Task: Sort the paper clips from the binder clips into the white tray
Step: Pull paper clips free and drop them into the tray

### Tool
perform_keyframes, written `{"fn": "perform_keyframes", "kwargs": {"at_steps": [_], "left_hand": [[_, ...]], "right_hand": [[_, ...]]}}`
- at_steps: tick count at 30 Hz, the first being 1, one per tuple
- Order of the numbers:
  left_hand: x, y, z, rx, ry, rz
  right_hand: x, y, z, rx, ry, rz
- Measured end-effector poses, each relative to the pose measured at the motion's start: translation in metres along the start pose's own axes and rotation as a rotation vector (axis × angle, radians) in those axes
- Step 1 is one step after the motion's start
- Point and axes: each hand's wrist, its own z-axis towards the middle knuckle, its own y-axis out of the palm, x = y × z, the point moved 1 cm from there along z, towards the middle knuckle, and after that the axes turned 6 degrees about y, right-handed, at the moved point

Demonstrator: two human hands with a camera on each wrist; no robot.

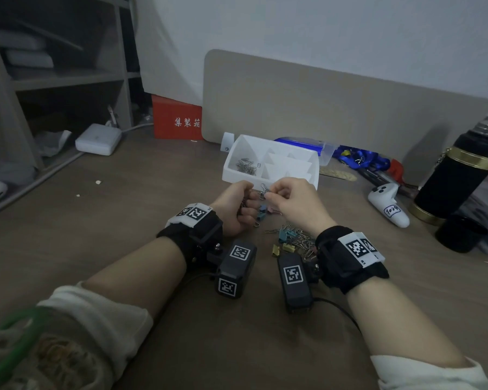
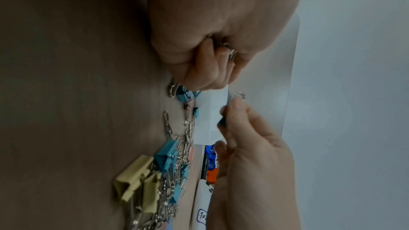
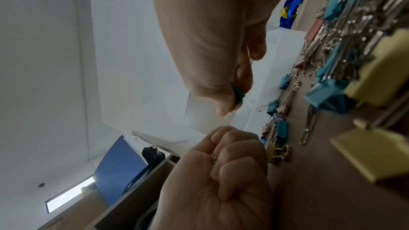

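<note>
Head view. Both hands are raised just in front of the near wall of the white tray (image 1: 271,175). The left hand (image 1: 234,206) is a closed fist, with metal showing between the fingers. The right hand (image 1: 290,201) pinches a small teal binder clip (image 1: 263,192) at its fingertips; the wire loops stand up between the two hands. The tray has one large left compartment and several smaller ones on the right. A heap of paper clips (image 1: 247,166) lies in the left one, too tangled to count. The mixed pile (image 1: 293,240) lies on the desk (image 1: 124,220) between the wrists. The desk is open to the left. On the right stand 1 white controller (image 1: 389,205) and 1 black flask (image 1: 459,175).

Left wrist view. The left fingers (image 2: 205,66) are curled tight around silver wire. In the pile (image 2: 159,177) I count 2 yellow binder clips and at least 4 teal. The loose paper clips are uncountable.

Right wrist view. The thumb and forefinger of the right hand (image 3: 212,62) are clamped on the teal clip (image 3: 238,93). The left fist (image 3: 223,177) is shut around metal. Scattered small clips (image 3: 276,121) lie just beside the tray wall (image 3: 265,76).
</note>
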Motion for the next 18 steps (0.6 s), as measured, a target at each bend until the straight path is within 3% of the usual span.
{"fn": "perform_keyframes", "kwargs": {"at_steps": [3,7,18], "left_hand": [[-0.002,0.003,-0.002,-0.063,-0.071,0.090],[-0.001,0.007,-0.005,-0.152,-0.115,0.195],[-0.001,0.004,-0.007,-0.167,-0.105,0.074]], "right_hand": [[-0.007,-0.003,-0.003,0.057,-0.043,0.135],[-0.016,-0.003,-0.009,-0.045,-0.111,0.249],[-0.012,0.000,-0.008,-0.136,-0.127,0.258]]}}
